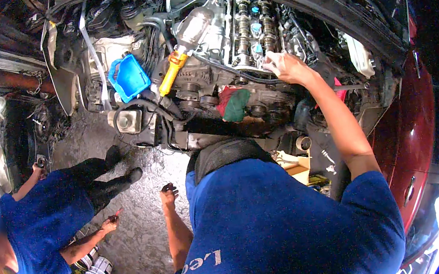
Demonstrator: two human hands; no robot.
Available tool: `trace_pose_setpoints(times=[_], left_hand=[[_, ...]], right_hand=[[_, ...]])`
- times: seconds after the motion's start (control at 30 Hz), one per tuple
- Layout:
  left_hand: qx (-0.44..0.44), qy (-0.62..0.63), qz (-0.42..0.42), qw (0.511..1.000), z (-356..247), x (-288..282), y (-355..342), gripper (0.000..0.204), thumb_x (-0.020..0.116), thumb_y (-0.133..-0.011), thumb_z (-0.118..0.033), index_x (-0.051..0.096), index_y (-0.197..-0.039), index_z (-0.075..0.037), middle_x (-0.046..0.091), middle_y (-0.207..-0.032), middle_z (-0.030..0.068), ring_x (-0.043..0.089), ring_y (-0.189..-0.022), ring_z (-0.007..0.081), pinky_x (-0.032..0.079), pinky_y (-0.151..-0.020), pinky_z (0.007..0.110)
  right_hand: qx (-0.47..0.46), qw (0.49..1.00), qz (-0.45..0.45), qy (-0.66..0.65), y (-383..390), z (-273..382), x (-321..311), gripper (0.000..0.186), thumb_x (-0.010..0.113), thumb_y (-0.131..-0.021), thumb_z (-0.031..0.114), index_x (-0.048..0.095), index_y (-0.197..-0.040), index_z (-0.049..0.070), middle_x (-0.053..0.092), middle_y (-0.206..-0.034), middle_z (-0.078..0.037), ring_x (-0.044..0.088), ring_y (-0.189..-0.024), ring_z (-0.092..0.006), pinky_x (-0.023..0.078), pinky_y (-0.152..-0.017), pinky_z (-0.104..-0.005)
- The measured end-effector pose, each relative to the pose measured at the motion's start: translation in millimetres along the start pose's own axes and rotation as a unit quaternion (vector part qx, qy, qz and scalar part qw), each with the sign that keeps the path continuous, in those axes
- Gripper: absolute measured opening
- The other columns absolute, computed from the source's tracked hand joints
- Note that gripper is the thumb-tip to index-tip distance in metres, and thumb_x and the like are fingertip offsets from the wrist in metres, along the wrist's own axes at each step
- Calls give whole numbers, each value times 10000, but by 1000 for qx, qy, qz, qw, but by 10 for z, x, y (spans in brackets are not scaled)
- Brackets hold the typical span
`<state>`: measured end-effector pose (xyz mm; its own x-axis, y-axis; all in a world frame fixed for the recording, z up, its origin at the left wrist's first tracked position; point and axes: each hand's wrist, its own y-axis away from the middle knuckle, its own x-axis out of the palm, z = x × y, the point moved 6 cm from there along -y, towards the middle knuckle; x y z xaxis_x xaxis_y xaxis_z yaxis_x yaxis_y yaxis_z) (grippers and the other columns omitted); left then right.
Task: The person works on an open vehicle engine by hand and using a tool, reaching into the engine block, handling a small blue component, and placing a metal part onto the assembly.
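An open car engine [188, 78] lies in front of me, its two camshafts [245, 26] bared, with small light-blue pieces between them. At the near end of the camshafts is my right hand [290, 68], arm stretched out and fingers pinched together; whatever they hold is hidden. My left hand [169, 196] hangs low beside my body, away from the engine, its fingers curled around something small and dark. A work light [173, 69] with a yellow-orange handle rests on the engine, left of the camshafts. Below them sits a red and green cloth [234, 103].
Left of the light stands a blue cut-open plastic jug [132, 79]. A co-worker [49, 210] in blue is at the left, small things in both hands, near white cans [98, 273]. An open cardboard box [296, 169] lies below the engine; a red car door [408, 153] borders the right.
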<state>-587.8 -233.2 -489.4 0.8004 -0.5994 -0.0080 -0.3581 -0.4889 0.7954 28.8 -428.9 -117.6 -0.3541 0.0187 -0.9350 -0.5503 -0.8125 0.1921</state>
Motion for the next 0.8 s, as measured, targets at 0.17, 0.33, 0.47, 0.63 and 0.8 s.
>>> trace_pose_setpoints(times=[0.17,0.33,0.47,0.63,0.8], left_hand=[[0,-16,-14,1000,-64,78,-5,350,604,-932,-304,606,-1220,-104,692,-963,107,687,-762,253,560,-615,360],[27,3,-11,1000,-49,47,37,325,573,-956,-315,619,-1199,-105,694,-957,102,684,-751,237,555,-609,343],[-2,-11,-21,1000,-41,50,31,328,562,-962,-321,617,-1199,-101,695,-958,101,681,-747,233,551,-599,332],[-16,-15,-46,999,-69,72,76,356,623,-951,-319,614,-1188,-54,696,-930,126,671,-683,218,529,-542,323],[30,6,-23,999,-157,103,140,328,624,-951,-328,621,-1146,-64,687,-898,107,664,-674,204,522,-542,317]], right_hand=[[-41,998,9,49,-2,-111,40,247,550,-962,269,550,-1031,32,634,-893,-263,629,-878,-426,493,-755,-499],[106,991,78,36,-42,-90,46,169,596,-904,145,547,-1037,52,604,-943,-199,605,-936,-397,491,-802,-463],[-111,993,10,28,-2,81,-28,157,537,-926,157,553,-1034,43,598,-1013,-200,602,-978,-379,499,-843,-449],[-90,992,18,83,-14,73,1,227,527,-947,216,546,-1079,32,621,-1024,-220,612,-980,-403,500,-838,-465],[-12,996,60,66,-33,-69,43,349,523,-968,331,518,-1120,16,660,-1023,-258,628,-977,-441,496,-830,-509]])
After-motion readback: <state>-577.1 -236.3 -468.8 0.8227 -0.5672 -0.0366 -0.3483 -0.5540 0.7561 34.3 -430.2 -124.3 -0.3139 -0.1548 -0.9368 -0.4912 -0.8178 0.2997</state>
